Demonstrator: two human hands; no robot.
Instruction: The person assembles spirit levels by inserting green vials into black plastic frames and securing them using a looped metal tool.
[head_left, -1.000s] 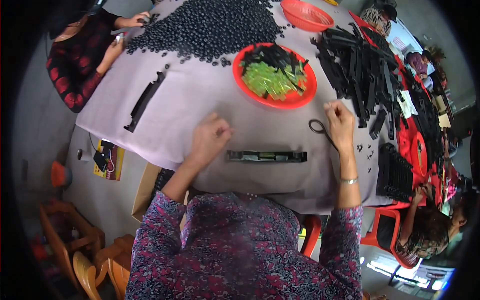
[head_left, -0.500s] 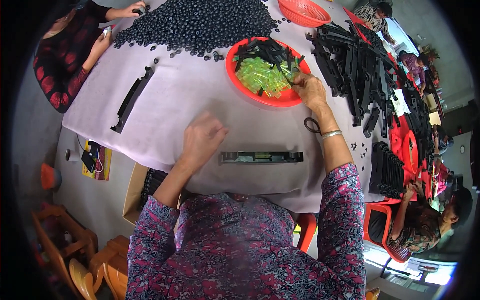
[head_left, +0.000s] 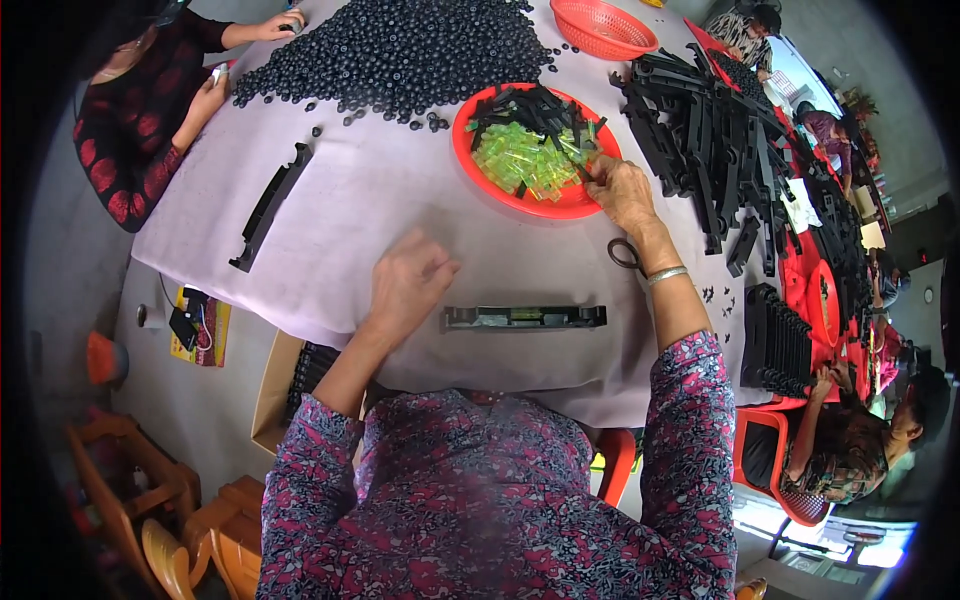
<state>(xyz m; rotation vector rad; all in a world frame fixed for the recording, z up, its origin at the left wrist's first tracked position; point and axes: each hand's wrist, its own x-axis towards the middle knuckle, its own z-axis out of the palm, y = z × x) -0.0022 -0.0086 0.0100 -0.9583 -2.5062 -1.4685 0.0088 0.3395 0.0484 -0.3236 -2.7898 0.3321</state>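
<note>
A long black plastic holder [head_left: 525,319] lies crosswise on the cloth in front of me, with pale clear pieces set along its slot. Left of it and a little above the cloth is my left hand [head_left: 408,285], its fingers curled in; whatever they hold, if anything, is hidden. At the right rim of a red plate [head_left: 478,176] my right hand [head_left: 627,200] pinches what looks like a small black strip. Yellow-green translucent pieces [head_left: 520,160] fill the plate's near part, with black strips [head_left: 530,112] heaped behind them.
Scissors [head_left: 623,253] lie partly under my right wrist. Another black holder [head_left: 270,208] rests at left. Black round parts [head_left: 400,60] are heaped at the back, near a red basket [head_left: 603,28]. Many black holders [head_left: 700,140] pile up at right. A co-worker [head_left: 140,130] sits at far left.
My right hand stays at the plate's rim with only a small shift of the fingers. My left hand, more blurred before, is nearly still. The whole view has shifted slightly.
</note>
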